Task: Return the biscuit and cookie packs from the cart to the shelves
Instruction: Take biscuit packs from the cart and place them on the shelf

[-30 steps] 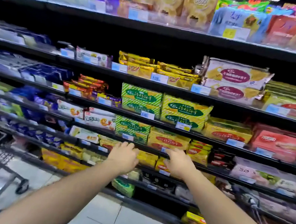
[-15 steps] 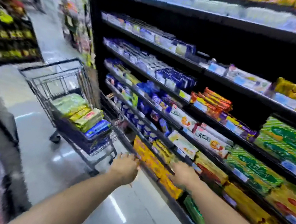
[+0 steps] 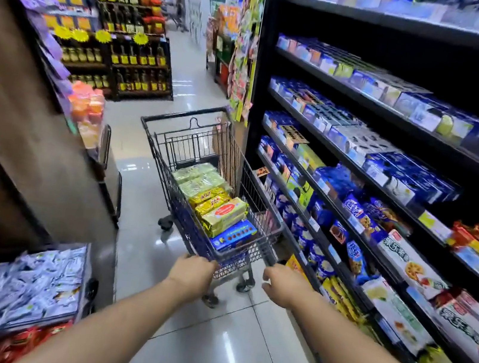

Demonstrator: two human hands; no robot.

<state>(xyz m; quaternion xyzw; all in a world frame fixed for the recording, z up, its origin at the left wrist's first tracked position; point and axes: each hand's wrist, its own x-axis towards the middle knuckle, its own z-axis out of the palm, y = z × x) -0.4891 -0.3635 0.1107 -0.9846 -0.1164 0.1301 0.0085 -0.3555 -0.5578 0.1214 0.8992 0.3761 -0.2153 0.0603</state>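
**Inspector:** Where did the packs lie?

**Assistant:** In the cart [image 3: 256, 193] at frame centre, just beyond both hands. The blue pack [image 3: 234, 235] lay nearest, its long axis running across the frame and rising rightward.

**Inspector:** And the hands?

**Assistant:** The left hand [image 3: 192, 271] was curled at the near rim; a grip could not be confirmed. The right hand [image 3: 281, 285] was loosely curled, held nothing and was nearer the shelves [image 3: 358, 175].

I see a black wire cart [image 3: 184, 114] holding pale green packs [image 3: 198, 176], gold packs [image 3: 222, 214] with red oval labels and 1 blue box [image 3: 234, 234] dotted red, beside black shelves [image 3: 263, 59].
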